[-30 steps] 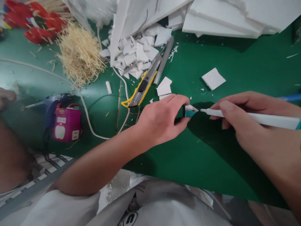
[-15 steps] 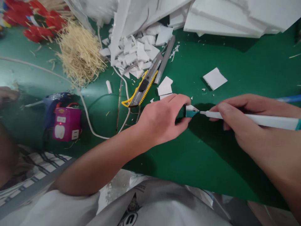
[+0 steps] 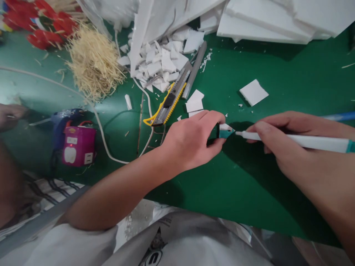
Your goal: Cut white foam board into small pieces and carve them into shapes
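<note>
My left hand (image 3: 191, 138) pinches a small pointed foam piece (image 3: 226, 133) between thumb and fingers. Its top looks white and its near side is teal; a dark band shows by the fingers. In my right hand (image 3: 291, 147) is a white marker (image 3: 318, 142) with a teal end, its tip touching or very close to the piece's point. Beyond my left hand lie white foam offcuts (image 3: 195, 101). A yellow-edged utility knife (image 3: 169, 101) rests to the upper left, alongside a grey rod (image 3: 195, 70). One square foam piece (image 3: 253, 92) sits farther back.
White foam sheets (image 3: 263, 22) and a heap of foam scraps (image 3: 163, 61) lie at the back. Dried straw (image 3: 94, 61), a white cable (image 3: 104, 138), a blue glue gun (image 3: 61, 122) and a magenta power box (image 3: 79, 146) occupy the left. Another person's hand (image 3: 11, 116) is at the left edge.
The marker and my right hand have shifted very slightly at the foam piece. At the left edge, the other person's hand has moved a little to the right. My left hand stays put.
</note>
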{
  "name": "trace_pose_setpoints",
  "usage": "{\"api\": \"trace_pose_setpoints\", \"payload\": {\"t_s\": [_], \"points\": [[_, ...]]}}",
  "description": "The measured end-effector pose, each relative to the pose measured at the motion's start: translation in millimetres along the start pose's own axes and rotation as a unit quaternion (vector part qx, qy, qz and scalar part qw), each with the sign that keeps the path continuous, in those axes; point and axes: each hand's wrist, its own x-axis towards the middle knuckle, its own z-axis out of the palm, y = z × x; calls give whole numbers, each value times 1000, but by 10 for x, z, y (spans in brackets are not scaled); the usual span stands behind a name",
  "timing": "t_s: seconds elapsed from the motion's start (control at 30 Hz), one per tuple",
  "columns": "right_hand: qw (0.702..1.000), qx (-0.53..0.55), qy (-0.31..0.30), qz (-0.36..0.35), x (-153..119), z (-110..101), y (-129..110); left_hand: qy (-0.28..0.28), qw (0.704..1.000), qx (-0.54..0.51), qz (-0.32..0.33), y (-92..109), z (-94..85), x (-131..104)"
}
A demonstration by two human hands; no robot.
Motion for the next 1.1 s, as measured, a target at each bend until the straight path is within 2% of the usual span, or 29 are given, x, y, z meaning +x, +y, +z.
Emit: {"api": "trace_pose_setpoints", "payload": {"t_s": [0.1,0.2,0.33,0.4,0.5,0.67,0.93,1.1], "points": [[998,-41,35,-15,-13,-13,32,-2,1000,4,0,-5,-2,2],[997,-56,28,-44,-58,9,6,-4,1000,7,0,-6,-4,3],[997,-44,58,9,-92,28,-51,-3,1000,9,0,-2,-3,4],[997,-59,52,0,-77,9,-41,-2,1000,8,1,-1,1,5],[998,-49,6,-26,-51,-23,-9,1,1000,6,3,-4,3,6],[996,-61,57,-2,-99,18,-78,0,1000,5,6,-13,3,10],[999,-19,40,26,-79,12,-90,-7,1000,4,8,-11,-11,-7],[998,2,55,29,-61,9,-53,-12,1000,-14,-7,21,-48,-30]]}}
